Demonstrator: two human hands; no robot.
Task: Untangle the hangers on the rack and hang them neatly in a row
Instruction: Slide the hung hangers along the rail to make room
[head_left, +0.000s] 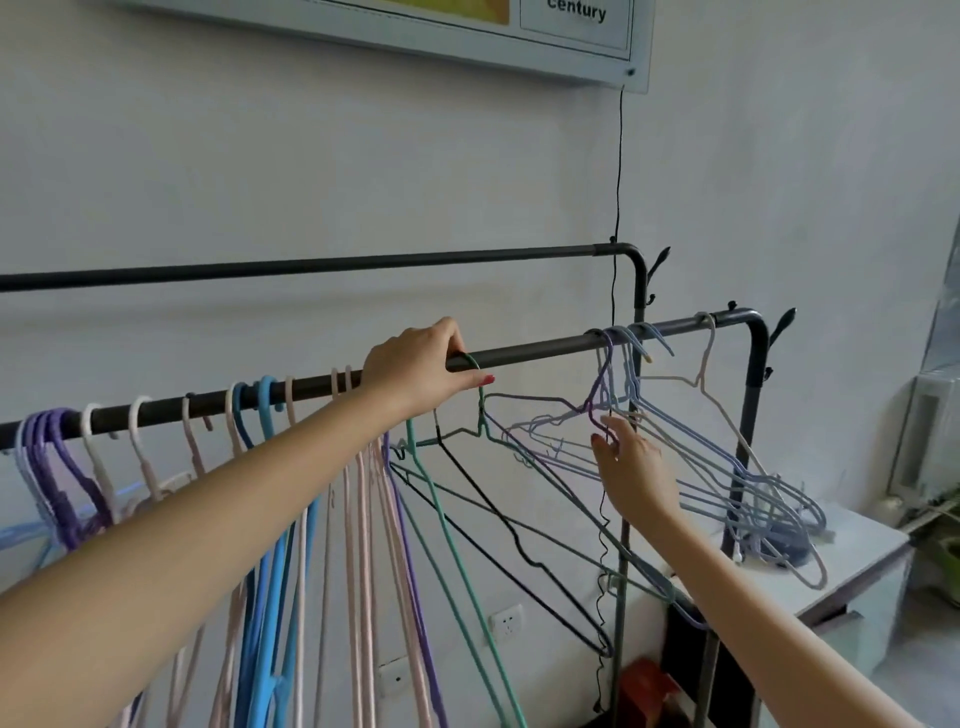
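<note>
A black rack has a near rail (540, 352) carrying many wire hangers. My left hand (415, 371) rests on that rail at the middle, fingers pinching the hook of a green hanger (480, 395). Left of it, purple, white, pink and blue hangers (265, 499) hang in a row. At the rail's right end, a tangled bunch of light blue and purple hangers (727, 478) hangs slanted. My right hand (631, 470) is below the rail, fingers closed around a purple hanger's neck (597, 410) in that bunch.
A second, higher rail (311, 267) runs behind. A black cord (618, 171) drops down the wall from a framed board (571, 47). A grey-white cabinet (852, 566) stands at the right under the tangled hangers. Wall sockets (506, 621) sit low.
</note>
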